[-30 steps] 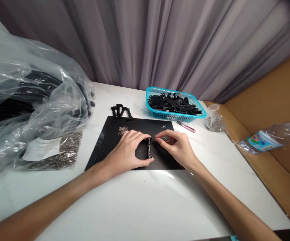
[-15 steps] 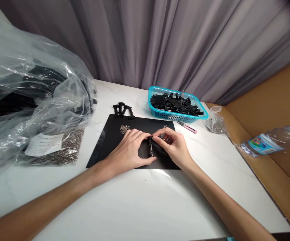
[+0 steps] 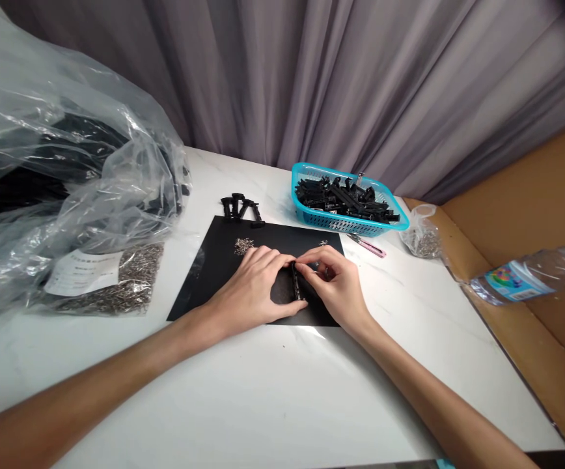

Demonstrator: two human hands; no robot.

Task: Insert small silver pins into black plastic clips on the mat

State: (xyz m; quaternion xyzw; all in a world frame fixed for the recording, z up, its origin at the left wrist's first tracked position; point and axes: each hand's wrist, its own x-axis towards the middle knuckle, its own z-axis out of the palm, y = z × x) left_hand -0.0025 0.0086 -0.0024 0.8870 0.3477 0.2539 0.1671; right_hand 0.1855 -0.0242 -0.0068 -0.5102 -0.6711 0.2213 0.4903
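A slim black plastic part (image 3: 296, 283) stands lengthwise over a black mat (image 3: 204, 277). My left hand (image 3: 258, 286) grips it end to end, with the thumb at the near end and the fingers at the far end. At that far end, my right hand (image 3: 334, 277) pinches with thumb and forefinger; whatever is between those fingertips is too small to make out. Beyond my left fingers lies a pile of small metal pins (image 3: 244, 245). A smaller heap of silvery bits (image 3: 323, 243) sits just past my right hand, partly hidden by it.
Several black parts (image 3: 241, 210) lie behind the mat. A blue basket (image 3: 351, 226) holds many more, with a pink-handled cutter (image 3: 370, 247) before it. Bags of metal pieces (image 3: 138, 277) flank both sides. A plastic bottle (image 3: 521, 281) leans by the cardboard at right.
The black part has tilted slightly, its near end shifting right along with my left thumb. My right fingers stay at its far end, curled a little more. The view has moved slightly.
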